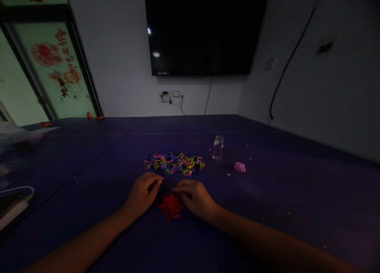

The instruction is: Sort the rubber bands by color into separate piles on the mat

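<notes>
My left hand (pixel 145 193) rests above the dark purple surface, its thumb and forefinger tips brought together; whatever is between them is too small and dim to make out. Facing it, my right hand (pixel 197 198) has its fingers bent and pressed together, with the fingertips by the far right edge of a red pile (pixel 172 205). That pile is made of small, thin red pieces and lies between the two hands. Just beyond the hands spreads a loose heap of small coloured loops (pixel 175 163), in yellow, pink, blue and black.
A clear bottle (pixel 217 148) without a cap stands right of the heap. Close to it lies a pink cap-like piece (pixel 240 167). White scraps dot the purple surface (pixel 282 194). At left are clear plastic wrap (pixel 14 142) and a white-rimmed object (pixel 18 205). Small orange items (pixel 99 117) sit far back.
</notes>
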Tool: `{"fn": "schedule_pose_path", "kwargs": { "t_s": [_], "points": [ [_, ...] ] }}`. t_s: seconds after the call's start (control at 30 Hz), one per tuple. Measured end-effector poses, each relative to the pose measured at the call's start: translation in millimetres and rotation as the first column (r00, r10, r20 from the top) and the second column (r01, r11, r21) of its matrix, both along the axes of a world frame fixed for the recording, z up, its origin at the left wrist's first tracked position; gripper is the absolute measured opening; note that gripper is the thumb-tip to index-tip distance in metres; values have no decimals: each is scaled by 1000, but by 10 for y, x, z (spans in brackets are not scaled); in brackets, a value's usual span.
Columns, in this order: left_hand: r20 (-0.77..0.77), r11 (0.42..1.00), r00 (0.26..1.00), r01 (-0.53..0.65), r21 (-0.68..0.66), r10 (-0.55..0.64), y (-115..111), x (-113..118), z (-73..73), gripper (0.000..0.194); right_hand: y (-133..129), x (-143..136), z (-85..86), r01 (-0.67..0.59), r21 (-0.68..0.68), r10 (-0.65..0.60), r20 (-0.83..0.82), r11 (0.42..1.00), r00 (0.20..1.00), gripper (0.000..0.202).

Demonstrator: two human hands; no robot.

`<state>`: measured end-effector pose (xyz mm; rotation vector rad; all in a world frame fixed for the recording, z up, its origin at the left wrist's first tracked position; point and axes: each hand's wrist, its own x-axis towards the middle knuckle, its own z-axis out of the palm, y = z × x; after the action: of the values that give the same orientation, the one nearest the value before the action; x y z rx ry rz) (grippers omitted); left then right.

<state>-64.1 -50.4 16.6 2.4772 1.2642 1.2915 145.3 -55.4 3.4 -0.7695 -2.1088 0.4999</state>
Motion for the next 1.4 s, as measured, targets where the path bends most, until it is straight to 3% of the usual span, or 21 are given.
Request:
{"fn": "schedule_pose_path", "kwargs": {
  "t_s": [0.13, 0.3, 0.43, 0.63, 0.8, 1.03, 1.13, 1.4],
  "points": [
    [-146, 974, 977, -129, 185, 157, 270, -242, 25, 26, -8, -5, -3, -22, -12, 22, 52, 1000, 998, 45],
    [-318, 956, 902, -273, 109, 294, 668, -489, -53, 32, -9, -20, 9, -45, 1, 45, 32, 999, 998, 43],
    [-415, 958, 867, -284, 44, 276, 823, -546, -96, 35, 170, 63, 21, 29, 74, -29, -1, 997, 1000, 43],
    [-468, 959, 846, -282, 17, 256, 867, -528, -53, 34, 580, 210, 35, 222, 172, -237, 68, 960, 969, 42],
    [-440, 948, 847, -318, 26, 297, 884, -582, -90, 32, 724, 173, 73, 342, 181, -373, 184, 922, 910, 41],
    [-380, 946, 868, -312, 84, 320, 921, -674, -150, 33, 631, 199, 71, 341, 172, -375, 239, 924, 895, 44],
    [-359, 961, 892, -260, 94, 276, 938, -661, -164, 33, 595, 201, 76, 337, 172, -373, 269, 926, 888, 46],
    [-420, 975, 891, -214, -56, 172, 931, -637, -196, 38, 608, 185, 85, 319, 181, -361, 289, 930, 887, 45]
  ]
}}
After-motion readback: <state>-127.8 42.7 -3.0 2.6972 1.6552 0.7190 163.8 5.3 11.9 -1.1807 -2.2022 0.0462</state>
